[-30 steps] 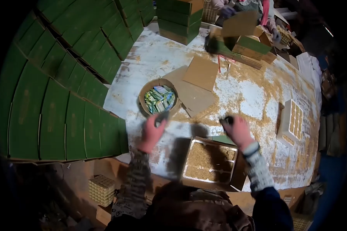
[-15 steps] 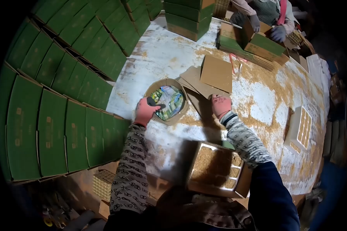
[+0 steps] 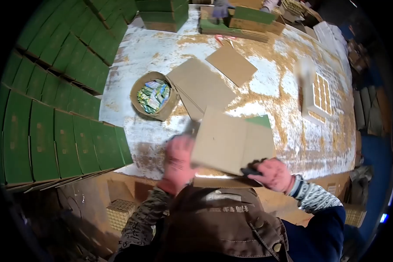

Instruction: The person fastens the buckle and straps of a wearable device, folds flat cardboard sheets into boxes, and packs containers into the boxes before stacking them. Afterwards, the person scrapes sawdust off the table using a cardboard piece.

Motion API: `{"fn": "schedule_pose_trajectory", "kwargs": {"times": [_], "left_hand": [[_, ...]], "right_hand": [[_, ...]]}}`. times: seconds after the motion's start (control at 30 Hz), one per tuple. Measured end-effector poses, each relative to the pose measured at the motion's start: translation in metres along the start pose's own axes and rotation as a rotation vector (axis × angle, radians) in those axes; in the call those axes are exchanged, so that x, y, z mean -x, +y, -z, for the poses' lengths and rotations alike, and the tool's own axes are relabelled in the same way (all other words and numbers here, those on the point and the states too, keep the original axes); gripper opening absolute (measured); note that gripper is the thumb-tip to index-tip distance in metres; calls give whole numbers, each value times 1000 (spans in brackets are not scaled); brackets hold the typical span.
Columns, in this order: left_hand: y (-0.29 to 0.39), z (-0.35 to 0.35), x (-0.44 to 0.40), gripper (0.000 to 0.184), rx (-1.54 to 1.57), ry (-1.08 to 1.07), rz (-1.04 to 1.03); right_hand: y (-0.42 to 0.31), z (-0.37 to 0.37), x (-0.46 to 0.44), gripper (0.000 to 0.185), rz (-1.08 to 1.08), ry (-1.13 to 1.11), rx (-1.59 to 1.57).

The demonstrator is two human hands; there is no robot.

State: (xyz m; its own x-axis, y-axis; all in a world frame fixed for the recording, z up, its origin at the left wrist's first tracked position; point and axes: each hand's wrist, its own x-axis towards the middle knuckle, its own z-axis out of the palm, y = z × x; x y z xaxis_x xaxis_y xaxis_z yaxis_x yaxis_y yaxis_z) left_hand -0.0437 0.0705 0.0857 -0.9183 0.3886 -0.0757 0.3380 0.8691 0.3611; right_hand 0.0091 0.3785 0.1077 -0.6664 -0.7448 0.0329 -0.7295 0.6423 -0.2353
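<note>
A plain cardboard sheet with a crease lies tilted over the box at the table's front edge, hiding most of its inside. My right hand, in a pink glove with dark fingertips, is closed on the sheet's lower right corner. Beside the sheet's left edge is my left hand, smeared by motion; its grip is unclear. A strip of white shows between sheet and box wall, and a green flap sticks out behind. Farther left stands a round cardboard tub of small colourful packets.
More cardboard sheets lie mid-table among scattered sawdust. A white compartment tray filled with brown material stands right. Green boxes are stacked along the left. At the far edge, a co-worker's gloved hand is near an open green box.
My left hand has left the tub and come back toward the front edge. My right hand has brought a cardboard sheet over the box. The view has shifted.
</note>
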Motion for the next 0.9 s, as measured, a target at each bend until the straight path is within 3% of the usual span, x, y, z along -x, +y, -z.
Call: {"fn": "schedule_pose_trajectory", "kwargs": {"times": [0.07,0.1,0.2,0.23,0.27,0.33,0.37,0.4,0.43,0.47,0.5,0.57,0.6,0.63,0.67,0.7,0.73,0.77,0.83,0.87,0.9], "left_hand": [[-38,-71,18,66,564,271,158],[-53,-97,20,67,822,246,195],[-54,-117,10,65,876,365,204],[-44,-108,12,59,946,404,231],[-43,-102,11,56,796,391,184],[-46,-97,18,49,496,379,118],[-43,-102,18,43,466,347,124],[-37,-91,14,45,418,160,-67],[-29,-94,5,47,202,15,-272],[-22,-102,-2,49,-14,-125,-469],[-39,-126,-7,65,-33,-177,-511],[-37,-96,-7,86,41,-110,-181],[-57,-123,2,106,133,-66,60],[-66,-140,6,114,542,-72,97],[-64,-173,7,111,884,-97,175],[-32,-144,10,107,1228,-109,206],[-15,-127,17,85,1361,-36,227],[-22,-128,31,69,1469,-217,352],[-32,-111,40,42,1855,-269,544],[-32,-98,42,33,2131,-129,606],[-38,-78,42,29,1879,171,630]], "right_hand": [[6,-76,23,15,-151,-154,-235],[6,-85,26,17,-107,-250,-175],[18,-90,11,36,21,-535,11],[24,-76,15,43,-45,-389,-219],[31,-49,18,52,-100,-237,-435],[52,7,36,61,-631,121,-722],[68,-8,49,65,-780,171,-606],[69,-15,47,69,-934,223,-490],[71,-29,33,81,-1106,-97,-866],[121,-159,60,91,-831,-3,-739],[100,-168,31,94,-867,-7,-720],[48,-147,3,86,-1121,353,-1105],[53,-161,13,76,-1043,429,-1087],[58,-164,17,77,-1057,367,-1000],[63,-166,22,79,-1068,306,-913],[77,-166,30,82,-1018,144,-1041],[58,-127,17,74,-871,261,-1055],[54,-108,12,73,-816,289,-1091],[57,-63,-18,71,-741,325,-1173],[54,-33,-39,70,-681,365,-1214],[53,-6,-61,70,-609,410,-1250]]}}
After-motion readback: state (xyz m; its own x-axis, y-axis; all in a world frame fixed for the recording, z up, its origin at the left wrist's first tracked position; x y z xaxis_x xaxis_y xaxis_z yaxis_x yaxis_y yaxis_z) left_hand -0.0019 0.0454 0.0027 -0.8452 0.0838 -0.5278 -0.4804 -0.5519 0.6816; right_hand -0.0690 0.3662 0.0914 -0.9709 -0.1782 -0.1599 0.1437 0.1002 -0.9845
